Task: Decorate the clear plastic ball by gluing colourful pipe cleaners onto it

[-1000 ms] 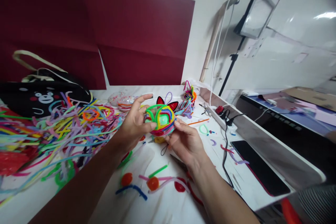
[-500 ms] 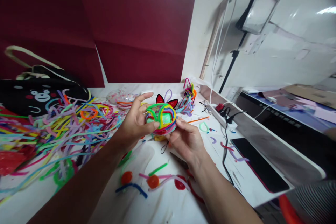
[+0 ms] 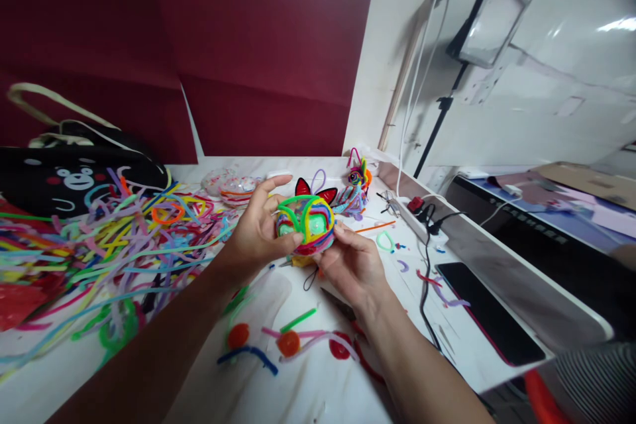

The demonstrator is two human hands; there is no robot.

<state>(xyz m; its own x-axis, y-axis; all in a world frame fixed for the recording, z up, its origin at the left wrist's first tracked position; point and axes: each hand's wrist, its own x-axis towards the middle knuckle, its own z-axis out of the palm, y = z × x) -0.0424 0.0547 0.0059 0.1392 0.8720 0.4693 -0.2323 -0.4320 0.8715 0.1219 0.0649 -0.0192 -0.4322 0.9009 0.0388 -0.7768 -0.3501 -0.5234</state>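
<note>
Between my hands, above the white table, is a rounded ornament (image 3: pixel 318 224) wrapped in colourful pipe cleaners, with shiny green patches showing through. My left hand (image 3: pixel 262 225) grips its left side, thumb across the front and index finger raised. From the right, my right hand (image 3: pixel 354 258) pinches its lower edge with thumb and fingers. Red and black cat-ear shapes (image 3: pixel 318 191) stick up just behind it; whether they are attached I cannot tell. Below the ornament lie a yellow-handled tool (image 3: pixel 301 261), partly hidden, and a small black loop (image 3: pixel 311 279).
A heap of loose pipe cleaners (image 3: pixel 149 252) covers the left side, before a black bag (image 3: pixel 74 179). Pipe-cleaner pieces (image 3: pixel 298 321) and orange discs (image 3: pixel 288 344) lie in front. At right are a phone (image 3: pixel 489 311), a power strip (image 3: pixel 422 222) and cables; a finished-looking figure (image 3: pixel 355 189) stands behind.
Both hands keep hold of the ornament in nearly the same place. It has turned very slightly, and the view has shifted a little.
</note>
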